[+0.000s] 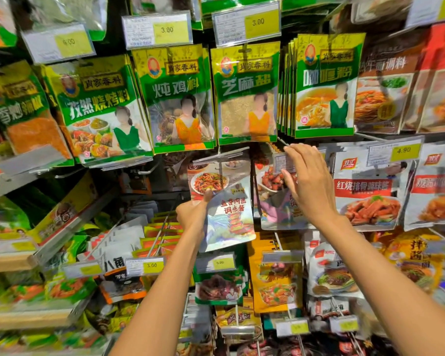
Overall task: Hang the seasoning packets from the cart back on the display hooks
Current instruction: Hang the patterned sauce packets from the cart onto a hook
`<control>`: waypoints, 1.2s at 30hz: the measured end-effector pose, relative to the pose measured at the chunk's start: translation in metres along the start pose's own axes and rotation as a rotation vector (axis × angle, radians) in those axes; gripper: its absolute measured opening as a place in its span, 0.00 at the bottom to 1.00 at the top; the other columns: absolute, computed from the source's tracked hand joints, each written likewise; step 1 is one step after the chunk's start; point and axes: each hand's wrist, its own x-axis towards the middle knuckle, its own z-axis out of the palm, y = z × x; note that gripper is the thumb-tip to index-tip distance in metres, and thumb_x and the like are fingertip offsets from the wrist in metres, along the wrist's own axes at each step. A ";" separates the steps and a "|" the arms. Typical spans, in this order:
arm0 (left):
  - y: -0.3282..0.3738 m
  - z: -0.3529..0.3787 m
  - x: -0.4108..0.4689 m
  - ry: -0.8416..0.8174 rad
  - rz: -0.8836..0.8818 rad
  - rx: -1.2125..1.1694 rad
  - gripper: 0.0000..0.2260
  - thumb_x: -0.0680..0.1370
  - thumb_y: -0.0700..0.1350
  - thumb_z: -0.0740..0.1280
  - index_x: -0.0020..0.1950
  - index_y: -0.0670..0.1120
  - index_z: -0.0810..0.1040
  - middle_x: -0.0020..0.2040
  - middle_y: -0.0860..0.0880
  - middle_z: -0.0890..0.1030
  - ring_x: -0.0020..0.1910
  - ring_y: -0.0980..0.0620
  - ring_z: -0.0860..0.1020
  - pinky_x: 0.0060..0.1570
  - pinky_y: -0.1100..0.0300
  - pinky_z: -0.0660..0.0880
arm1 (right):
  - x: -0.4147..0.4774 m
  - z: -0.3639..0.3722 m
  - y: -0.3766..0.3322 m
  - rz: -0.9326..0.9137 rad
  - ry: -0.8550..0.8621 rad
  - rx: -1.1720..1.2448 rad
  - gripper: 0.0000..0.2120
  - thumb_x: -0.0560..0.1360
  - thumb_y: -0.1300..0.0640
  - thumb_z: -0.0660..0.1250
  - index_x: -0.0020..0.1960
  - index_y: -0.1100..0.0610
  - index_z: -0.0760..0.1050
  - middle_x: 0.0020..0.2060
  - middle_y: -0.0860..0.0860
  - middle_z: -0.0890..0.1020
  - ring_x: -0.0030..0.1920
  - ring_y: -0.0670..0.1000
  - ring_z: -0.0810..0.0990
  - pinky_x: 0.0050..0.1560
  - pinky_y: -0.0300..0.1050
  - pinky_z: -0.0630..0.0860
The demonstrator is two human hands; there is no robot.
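My left hand [194,213] pinches the left edge of a silvery seasoning packet [226,209] printed with red characters and a dish of stir-fry. The packet's top sits at a display hook [220,160] with a tilted price-tag holder, below the green sesame packet. My right hand [307,181] is raised just to the right, fingers spread, touching the small tag holder [283,163] on the neighbouring hook, in front of another silvery packet [280,201]. Whether the held packet's hole is on the hook I cannot tell. No cart shows.
Green and yellow spice packets [247,93] hang in a row above with yellow price tags [261,21]. White and red sauce packets [368,186] hang to the right. Orange and green packets [275,281] fill the hooks below, and shelves [62,227] jut out at the left.
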 end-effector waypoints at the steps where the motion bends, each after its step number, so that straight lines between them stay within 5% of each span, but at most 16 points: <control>1: 0.001 0.003 0.001 0.030 -0.012 0.027 0.27 0.66 0.58 0.76 0.22 0.47 0.62 0.20 0.52 0.65 0.23 0.55 0.62 0.26 0.59 0.59 | 0.000 0.000 0.000 0.001 0.000 0.002 0.21 0.74 0.62 0.69 0.65 0.67 0.72 0.61 0.63 0.76 0.64 0.62 0.74 0.69 0.57 0.67; 6: 0.006 0.016 0.005 0.085 -0.079 0.091 0.21 0.68 0.55 0.76 0.29 0.42 0.72 0.35 0.43 0.80 0.36 0.47 0.77 0.36 0.57 0.68 | -0.001 0.002 0.001 0.001 0.003 0.006 0.22 0.75 0.62 0.69 0.66 0.66 0.71 0.62 0.62 0.76 0.64 0.62 0.73 0.69 0.57 0.67; 13: 0.008 0.018 0.007 0.037 -0.088 0.151 0.20 0.70 0.55 0.74 0.39 0.37 0.78 0.46 0.40 0.82 0.44 0.43 0.79 0.43 0.53 0.74 | -0.001 -0.001 -0.002 0.011 0.003 0.013 0.22 0.75 0.62 0.69 0.66 0.66 0.71 0.62 0.62 0.76 0.65 0.61 0.73 0.69 0.57 0.68; 20: -0.003 -0.007 -0.008 0.001 0.085 0.227 0.20 0.72 0.52 0.73 0.54 0.38 0.77 0.55 0.41 0.80 0.54 0.43 0.77 0.51 0.53 0.72 | -0.016 -0.015 -0.010 0.049 0.023 0.060 0.22 0.76 0.62 0.67 0.68 0.67 0.69 0.65 0.62 0.74 0.68 0.61 0.71 0.70 0.55 0.67; 26: -0.020 -0.026 -0.056 -0.016 0.448 0.346 0.12 0.78 0.43 0.65 0.60 0.39 0.73 0.56 0.42 0.75 0.57 0.45 0.72 0.55 0.56 0.66 | -0.067 -0.027 -0.013 0.173 -0.007 0.143 0.16 0.76 0.63 0.67 0.63 0.67 0.74 0.58 0.61 0.78 0.61 0.60 0.76 0.64 0.51 0.70; 33: -0.065 0.019 -0.161 -0.569 0.618 0.326 0.09 0.81 0.46 0.60 0.52 0.45 0.79 0.43 0.51 0.80 0.41 0.55 0.76 0.42 0.60 0.70 | -0.178 -0.066 0.013 0.650 -0.153 0.265 0.12 0.81 0.57 0.60 0.59 0.62 0.76 0.51 0.56 0.81 0.49 0.55 0.79 0.46 0.38 0.68; 36: -0.092 0.048 -0.215 -0.823 0.562 0.303 0.12 0.81 0.47 0.59 0.44 0.45 0.78 0.33 0.49 0.78 0.33 0.51 0.75 0.35 0.57 0.66 | -0.237 -0.099 0.029 0.867 -0.133 0.226 0.10 0.80 0.55 0.60 0.55 0.57 0.78 0.40 0.55 0.83 0.32 0.53 0.78 0.34 0.48 0.71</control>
